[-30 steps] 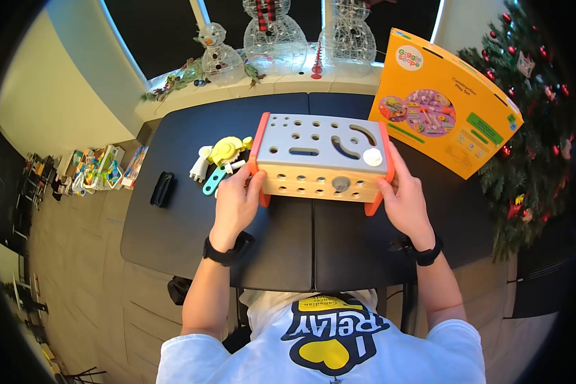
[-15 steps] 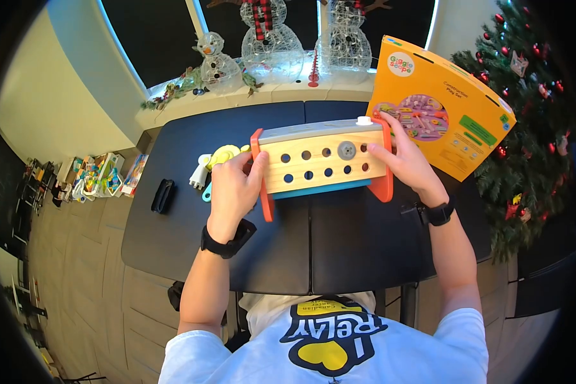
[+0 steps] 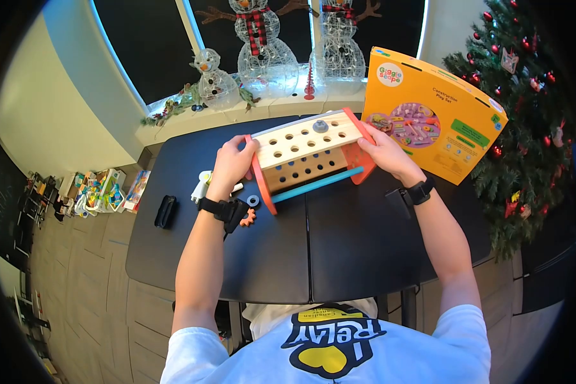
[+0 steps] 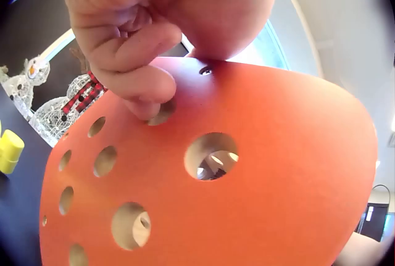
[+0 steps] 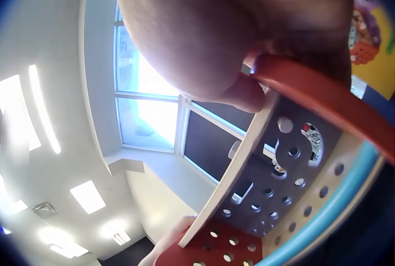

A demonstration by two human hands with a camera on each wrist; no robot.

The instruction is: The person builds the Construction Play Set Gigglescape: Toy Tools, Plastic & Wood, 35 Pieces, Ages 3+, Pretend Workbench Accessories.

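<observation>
Both hands hold a toy workbench (image 3: 301, 142) tilted above the black table, its wooden panel with round holes facing up. A grey knob (image 3: 320, 126) sits in that panel, and a blue bar (image 3: 320, 185) runs between the red ends. My left hand (image 3: 232, 168) grips the left red end; in the left wrist view its curled fingers (image 4: 162, 84) lie against the red panel (image 4: 278, 155). My right hand (image 3: 390, 155) grips the right red end (image 5: 321, 99). The right wrist view shows the bench's open underside.
Left of the bench lie a white toy piece (image 3: 202, 185), a blue-grey ring (image 3: 253, 200), an orange gear (image 3: 248, 218) and a black case (image 3: 166, 212). A yellow box (image 3: 435, 115) stands at the back right, beside a decorated tree (image 3: 512, 147). Wire snowmen (image 3: 265, 51) stand behind the table.
The workbench has been tipped back, so its grey top faces away, the wooden panel faces up and the underside shows. Both hands moved with it. The ring and gear have come into view.
</observation>
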